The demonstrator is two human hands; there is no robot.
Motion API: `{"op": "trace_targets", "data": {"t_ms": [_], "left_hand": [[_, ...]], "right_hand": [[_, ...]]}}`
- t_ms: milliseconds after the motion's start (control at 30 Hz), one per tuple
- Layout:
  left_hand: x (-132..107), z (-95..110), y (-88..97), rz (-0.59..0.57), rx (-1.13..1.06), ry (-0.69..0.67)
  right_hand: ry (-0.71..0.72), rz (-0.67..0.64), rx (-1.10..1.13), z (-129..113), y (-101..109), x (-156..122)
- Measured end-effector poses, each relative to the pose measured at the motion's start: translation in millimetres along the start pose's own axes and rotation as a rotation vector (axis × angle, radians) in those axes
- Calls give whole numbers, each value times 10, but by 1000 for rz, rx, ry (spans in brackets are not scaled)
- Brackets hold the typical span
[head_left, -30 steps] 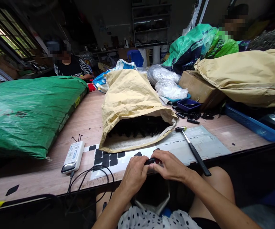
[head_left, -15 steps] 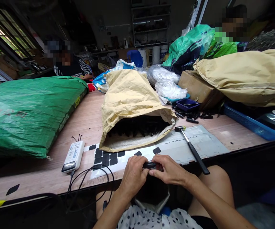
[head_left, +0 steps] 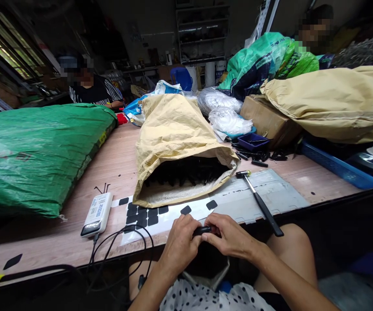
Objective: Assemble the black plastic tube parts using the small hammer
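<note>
My left hand and my right hand meet above my lap at the table's front edge. Between them they pinch a short black rod-shaped piece, one end in each hand's fingers; both ends are partly hidden. Just beyond my hands lies a tan paper sack, its mouth open toward me with many black pieces inside. A white sheet with black square pads lies partly under the sack. To the right, a hammer with a black handle rests across a grey plate.
A white power bank with a black cable stands at left, beside a bulging green sack. Loose black pieces, a purple tray and a blue tray are at right. Two people sit across the table.
Both hands stay together on the black piece, which now slants slightly, its right end higher. The whole view has shifted slightly. Nothing on the table has visibly moved.
</note>
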State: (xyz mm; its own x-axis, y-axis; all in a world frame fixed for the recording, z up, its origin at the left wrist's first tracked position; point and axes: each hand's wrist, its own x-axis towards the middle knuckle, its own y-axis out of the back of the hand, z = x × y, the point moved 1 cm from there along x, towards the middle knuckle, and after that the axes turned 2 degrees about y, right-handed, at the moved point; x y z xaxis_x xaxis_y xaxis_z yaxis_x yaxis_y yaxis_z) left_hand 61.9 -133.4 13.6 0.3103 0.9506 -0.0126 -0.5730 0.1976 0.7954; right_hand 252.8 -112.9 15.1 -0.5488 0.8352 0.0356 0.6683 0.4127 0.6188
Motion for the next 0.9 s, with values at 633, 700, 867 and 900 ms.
{"op": "trace_targets", "data": {"t_ms": [633,700,867,900], "left_hand": [[-77,21,-150,72,126,-208],[-95,16,-164,52,96,-202],[-122,54,-99,-58,-31,-75],[-125,69,-79,-65,-52,-56]], "right_hand": [[144,-59,-311,24,-83,-31],[139,-76,-330,40,-107,-42],[105,-148,-216,38,-60,-77],[103,-157,-182,37,-40,-88]]}}
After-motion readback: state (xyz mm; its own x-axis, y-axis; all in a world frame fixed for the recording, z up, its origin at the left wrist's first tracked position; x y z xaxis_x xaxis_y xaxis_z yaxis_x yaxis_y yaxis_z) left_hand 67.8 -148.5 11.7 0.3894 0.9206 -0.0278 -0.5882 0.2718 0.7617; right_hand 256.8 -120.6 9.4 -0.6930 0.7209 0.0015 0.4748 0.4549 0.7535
